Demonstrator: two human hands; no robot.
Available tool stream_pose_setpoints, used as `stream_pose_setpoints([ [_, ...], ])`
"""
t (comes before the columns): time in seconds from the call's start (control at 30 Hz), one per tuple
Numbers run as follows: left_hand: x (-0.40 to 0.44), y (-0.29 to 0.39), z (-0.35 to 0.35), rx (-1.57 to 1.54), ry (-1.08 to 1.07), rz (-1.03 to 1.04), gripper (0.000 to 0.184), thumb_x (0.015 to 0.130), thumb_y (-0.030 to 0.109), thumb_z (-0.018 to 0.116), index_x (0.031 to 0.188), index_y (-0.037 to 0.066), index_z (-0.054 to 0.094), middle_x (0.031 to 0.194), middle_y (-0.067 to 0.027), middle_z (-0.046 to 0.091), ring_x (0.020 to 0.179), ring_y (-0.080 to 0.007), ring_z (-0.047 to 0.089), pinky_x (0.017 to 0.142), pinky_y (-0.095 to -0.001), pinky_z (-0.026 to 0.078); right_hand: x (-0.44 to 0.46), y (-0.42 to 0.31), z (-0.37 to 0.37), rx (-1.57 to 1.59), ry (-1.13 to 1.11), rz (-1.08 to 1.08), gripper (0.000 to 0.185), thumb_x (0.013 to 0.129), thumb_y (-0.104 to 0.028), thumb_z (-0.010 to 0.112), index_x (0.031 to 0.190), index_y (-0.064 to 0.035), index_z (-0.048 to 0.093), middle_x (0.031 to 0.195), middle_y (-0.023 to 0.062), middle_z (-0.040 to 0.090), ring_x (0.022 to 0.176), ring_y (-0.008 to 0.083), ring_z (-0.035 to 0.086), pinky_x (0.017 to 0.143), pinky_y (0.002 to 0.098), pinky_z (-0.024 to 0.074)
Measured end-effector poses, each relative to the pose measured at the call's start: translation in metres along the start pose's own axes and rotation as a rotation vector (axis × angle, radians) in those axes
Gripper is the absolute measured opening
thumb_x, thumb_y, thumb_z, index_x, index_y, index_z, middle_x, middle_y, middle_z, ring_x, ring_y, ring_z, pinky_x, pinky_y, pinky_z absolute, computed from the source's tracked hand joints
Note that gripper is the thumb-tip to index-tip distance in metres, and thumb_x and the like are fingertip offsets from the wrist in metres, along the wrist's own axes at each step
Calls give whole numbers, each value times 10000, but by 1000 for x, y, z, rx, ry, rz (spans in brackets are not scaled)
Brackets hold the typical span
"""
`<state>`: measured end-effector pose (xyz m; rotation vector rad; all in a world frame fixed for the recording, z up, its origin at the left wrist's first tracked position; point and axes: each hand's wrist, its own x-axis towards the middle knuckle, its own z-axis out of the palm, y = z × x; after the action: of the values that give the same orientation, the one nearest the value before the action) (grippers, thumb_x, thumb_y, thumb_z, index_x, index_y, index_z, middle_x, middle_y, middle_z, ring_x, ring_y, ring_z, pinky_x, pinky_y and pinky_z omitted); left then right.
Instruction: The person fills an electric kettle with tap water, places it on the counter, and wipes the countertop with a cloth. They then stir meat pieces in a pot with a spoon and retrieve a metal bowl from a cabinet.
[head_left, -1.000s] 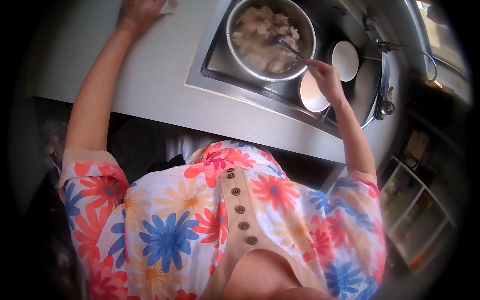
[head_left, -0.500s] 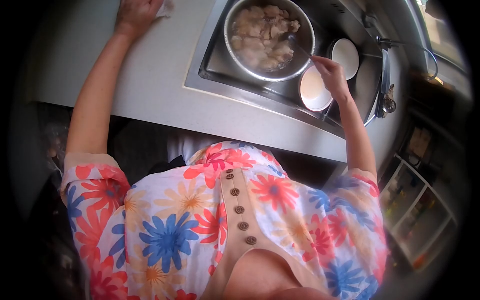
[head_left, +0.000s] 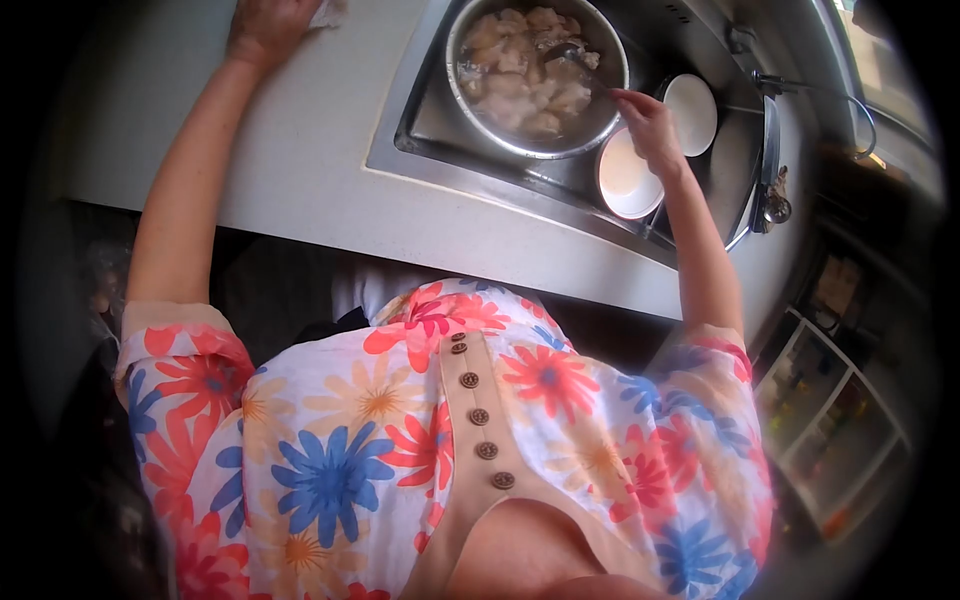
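My right hand [head_left: 648, 128] grips the thin handle of a spoon [head_left: 580, 62], whose dark bowl dips among pale meat pieces [head_left: 510, 75]. The meat lies in cloudy liquid inside a round metal pot [head_left: 456, 88] in the sink. At the top left edge, over the counter, my left hand [head_left: 268, 32] is closed on a crumpled white cloth or paper [head_left: 328, 14]. The frame edge cuts off part of its fingers.
Two white bowls [head_left: 628, 178] [head_left: 690, 115] stand in the metal sink [head_left: 420, 140], right of the pot. A faucet [head_left: 768, 82] rises behind them. The pale counter [head_left: 300, 150] runs along the front and left. A white-framed rack [head_left: 830, 410] stands at the lower right.
My right hand has moved slightly up and left, carrying the spoon further toward the pot's middle. Some meat pieces have shifted. My left hand has stayed nearly in place.
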<state>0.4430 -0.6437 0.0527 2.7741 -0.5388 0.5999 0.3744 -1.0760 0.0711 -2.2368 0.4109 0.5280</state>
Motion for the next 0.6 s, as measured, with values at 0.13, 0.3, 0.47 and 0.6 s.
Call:
stream_pose_setpoints([
  [0.13,-1,-1,-1,-1,-5,-8,314,861,235,453,1117,87,560,1226,-161,483,1164,-331,412,996,-441,289,16,13,25,-99,21,-60,184,846,-148,577,988,-65,659,843,77,668,781,104,576,734,259,446],
  [0.3,-1,1,-3,-24,0,-7,311,862,241,453,1108,87,565,1214,-158,491,1163,-328,414,996,-437,289,-6,14,3,-163,10,-64,185,857,-150,572,1001,-73,660,862,55,667,773,90,574,703,237,445],
  [0.47,0,-2,0,-27,24,22,308,863,241,449,1097,80,568,1206,-164,493,1162,-327,416,997,-437,289,-1,5,22,-161,33,-28,187,858,-138,566,1001,-57,656,850,46,662,739,82,547,700,228,438],
  [0.6,3,1,-3,-20,3,7,309,860,239,453,1098,79,567,1204,-169,493,1159,-332,417,997,-439,290,17,-10,6,66,14,-157,203,867,-117,547,1015,-14,640,868,41,656,748,83,552,695,217,439],
])
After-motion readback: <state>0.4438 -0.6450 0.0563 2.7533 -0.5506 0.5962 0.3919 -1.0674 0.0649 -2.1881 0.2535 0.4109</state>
